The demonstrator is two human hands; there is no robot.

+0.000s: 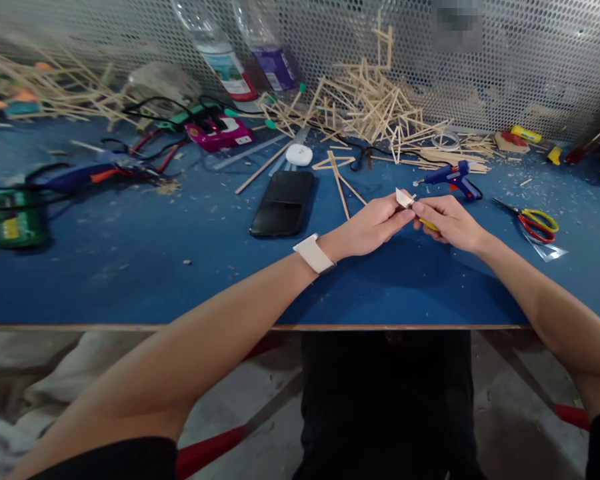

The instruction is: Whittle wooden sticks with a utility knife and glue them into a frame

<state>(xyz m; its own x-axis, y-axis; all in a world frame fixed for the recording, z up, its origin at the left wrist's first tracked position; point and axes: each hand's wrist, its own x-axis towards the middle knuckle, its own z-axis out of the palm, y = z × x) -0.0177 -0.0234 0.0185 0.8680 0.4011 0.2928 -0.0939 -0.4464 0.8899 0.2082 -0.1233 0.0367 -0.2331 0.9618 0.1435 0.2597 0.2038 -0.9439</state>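
Note:
My two hands meet above the front right part of the blue table. My right hand [445,217] is closed around a yellow-handled craft knife [429,225], whose pale pointed blade [404,197] sticks out to the upper left. My left hand [377,223] is closed with its fingertips against the right hand's. Between them a short end of a thin wooden stick [414,198] shows, which the left fingers seem to pinch; the rest is hidden. Just left of the hands lie joined wooden sticks [337,177]. Behind my right hand is a blue glue gun [450,177].
A black phone [283,203] and a white case [299,155] lie left of my hands. Scissors [535,223] rest on a clear set square [547,251] at right. Stick piles [375,107], bottles [225,67] and a magenta power strip [220,133] stand along the perforated metal panel [530,53].

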